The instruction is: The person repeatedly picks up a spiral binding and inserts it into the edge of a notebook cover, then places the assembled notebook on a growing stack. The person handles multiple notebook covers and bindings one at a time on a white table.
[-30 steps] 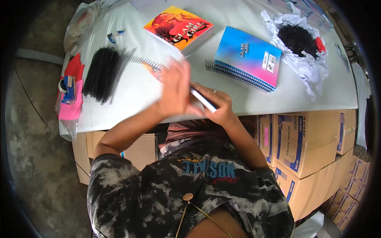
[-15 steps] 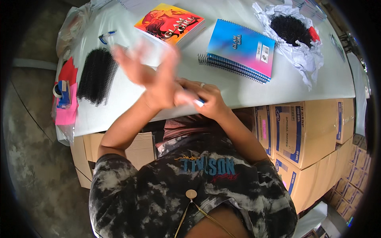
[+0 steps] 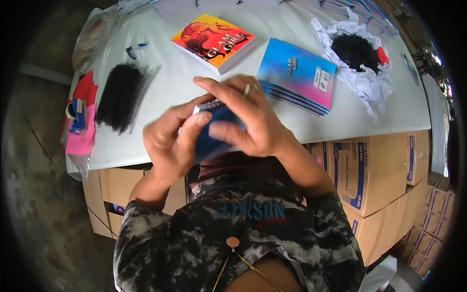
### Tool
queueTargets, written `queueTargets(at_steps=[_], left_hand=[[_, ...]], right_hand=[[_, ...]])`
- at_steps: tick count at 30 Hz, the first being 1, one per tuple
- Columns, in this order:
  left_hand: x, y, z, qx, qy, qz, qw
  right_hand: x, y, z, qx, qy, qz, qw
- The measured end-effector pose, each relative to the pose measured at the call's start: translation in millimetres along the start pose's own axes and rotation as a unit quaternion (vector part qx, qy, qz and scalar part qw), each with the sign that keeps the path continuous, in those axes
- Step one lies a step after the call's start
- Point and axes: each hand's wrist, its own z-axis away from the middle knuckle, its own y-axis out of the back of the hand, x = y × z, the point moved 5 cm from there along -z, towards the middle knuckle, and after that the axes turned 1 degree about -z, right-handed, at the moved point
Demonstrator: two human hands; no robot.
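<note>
1. Left hand (image 3: pixel 168 134) pinched the small blue notebook (image 3: pixel 206 148) between thumb and fingers at its left side; the right hand (image 3: pixel 253 114) arched over it, thumb and forefinger apart and partly blurred; whether its other fingers gripped the spiral edge, I cannot tell; the notebook was held up between both palms, over the front edge of the white table (image 3: pixel 131 153) as the camera saw it.

2. Along the table's left edge lay a red sheet (image 3: pixel 84 90), a pink sheet (image 3: pixel 80 144) and a blue tape dispenser (image 3: pixel 79 118); room there was tight.

3. Just right of them lay a pile of black coils (image 3: pixel 121 97), with blue-handled pliers (image 3: pixel 134 49) beyond; a bare strip of table separated the coils from the left hand.

4. Past the hands, well inside the edges, sat an orange-and-red notebook stack (image 3: pixel 214 41); bare table surrounded its left side.

5. Near the right hand's knuckles lay a blue-and-pink notebook stack (image 3: pixel 296 73), crowding that side; farther right was crumpled paper (image 3: pixel 374 92) with black coils in it; open tabletop ran from there to the front edge, above cardboard boxes (image 3: pixel 374 170).

6. Half a second earlier the left hand was raised, spread and blurred, while the right hand did the holding; now the left held, and more blue cover showed; the stacks had stayed put.
</note>
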Motion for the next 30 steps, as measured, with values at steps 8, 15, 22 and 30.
queueTargets(at_steps=[8, 15, 22, 30], left_hand=[[-48.9, -1.2, -2.1, -0.090, 0.205, 0.218, 0.950], [-60.5, -3.3, -6.1, -0.157, 0.207, 0.284, 0.923], [-66.4, -3.8, -14.4, -0.210, 0.151, 0.238, 0.936], [-50.9, 6.6, -61.1, -0.031, 0.025, 0.032, 0.999]], right_hand=[[32.4, -15.3, 5.2, 0.053, -0.269, -0.205, 0.940], [36.0, -24.9, 17.1, 0.140, -0.254, -0.285, 0.913], [15.9, -24.8, 16.0, 0.163, -0.197, -0.172, 0.951], [31.1, 50.6, 41.8, 0.494, -0.115, -0.221, 0.833]])
